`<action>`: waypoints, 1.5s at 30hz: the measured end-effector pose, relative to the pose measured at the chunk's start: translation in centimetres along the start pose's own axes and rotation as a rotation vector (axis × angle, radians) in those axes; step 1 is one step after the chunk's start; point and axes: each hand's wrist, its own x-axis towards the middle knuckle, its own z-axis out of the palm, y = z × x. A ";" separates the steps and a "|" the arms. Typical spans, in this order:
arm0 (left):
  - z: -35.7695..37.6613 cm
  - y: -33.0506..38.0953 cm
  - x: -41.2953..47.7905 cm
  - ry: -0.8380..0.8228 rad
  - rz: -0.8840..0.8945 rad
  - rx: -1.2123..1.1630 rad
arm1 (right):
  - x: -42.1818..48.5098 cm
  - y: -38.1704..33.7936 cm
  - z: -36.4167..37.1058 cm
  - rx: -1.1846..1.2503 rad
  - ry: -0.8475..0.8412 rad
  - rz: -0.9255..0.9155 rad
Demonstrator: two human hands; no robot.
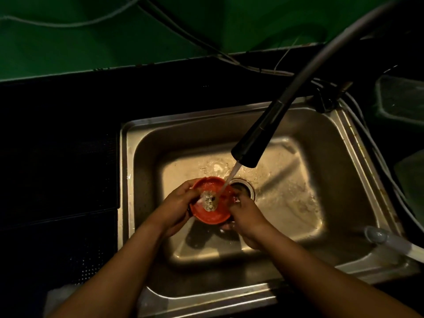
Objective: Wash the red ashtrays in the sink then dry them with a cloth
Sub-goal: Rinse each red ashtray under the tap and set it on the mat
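A round red ashtray (pixel 210 213) is held over the steel sink (pixel 146 143), just left of the drain (pixel 243 188). My left hand (pixel 176 208) grips its left rim, thumb over the edge. My right hand (pixel 246 214) holds its right rim, fingers curled under it. A pale emblem with dark specks (pixel 209 202) sits in the ashtray's middle. Water runs from the black tap head (pixel 252 145) onto the ashtray beside the emblem.
The tap's grey hose (pixel 344 37) arches in from the upper right. Dark countertop (pixel 59 157) lies left of the sink. A translucent container (pixel 401 99) stands at the right edge. A pale tube (pixel 380 237) lies on the sink's right rim. Cables run along the green wall.
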 end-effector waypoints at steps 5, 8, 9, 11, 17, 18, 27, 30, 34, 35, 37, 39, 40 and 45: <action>-1.3 -0.6 -0.7 0.068 -0.069 0.174 | 0.8 -0.3 -2.5 0.002 0.112 0.021; -1.1 -1.2 -0.7 0.146 -0.058 0.236 | 1.3 -0.5 -1.4 0.038 0.077 0.027; -0.9 -1.3 -0.7 0.167 -0.056 0.246 | 1.3 -0.1 -1.0 0.043 0.044 0.055; -0.4 -1.5 -0.7 0.179 -0.071 0.224 | 1.0 0.5 -0.9 0.011 0.024 0.093; 1.4 -1.4 -1.0 0.124 -0.086 0.177 | 0.7 0.6 -1.9 -0.620 0.209 -0.353; 1.8 -1.3 -1.0 0.115 -0.069 0.195 | 0.6 0.4 -1.6 -0.702 0.193 -0.432; 3.2 0.5 -1.6 0.074 0.224 0.283 | 0.7 -0.7 0.5 -0.005 0.141 -0.308; 4.1 1.1 -1.5 0.010 0.353 0.354 | 0.9 -0.2 0.8 0.381 -0.092 -0.061; 5.3 1.2 -0.4 -0.019 0.527 0.574 | 0.3 -0.7 0.6 0.505 -0.221 0.208; 5.4 1.3 0.0 -0.030 0.537 0.608 | 0.0 -0.8 0.3 0.514 -0.253 0.303; 5.4 1.8 0.6 -0.050 0.554 0.702 | -0.6 -0.8 -0.3 0.472 -0.354 0.475; 5.2 2.4 1.1 -0.024 0.572 0.751 | -1.0 -0.6 -1.2 0.372 -0.416 0.532; 4.9 2.5 1.5 0.014 0.574 0.750 | -1.3 -0.6 -1.8 0.340 -0.437 0.532; 4.3 3.0 2.0 0.206 0.256 0.508 | -1.3 -1.5 -4.7 0.237 -0.412 0.427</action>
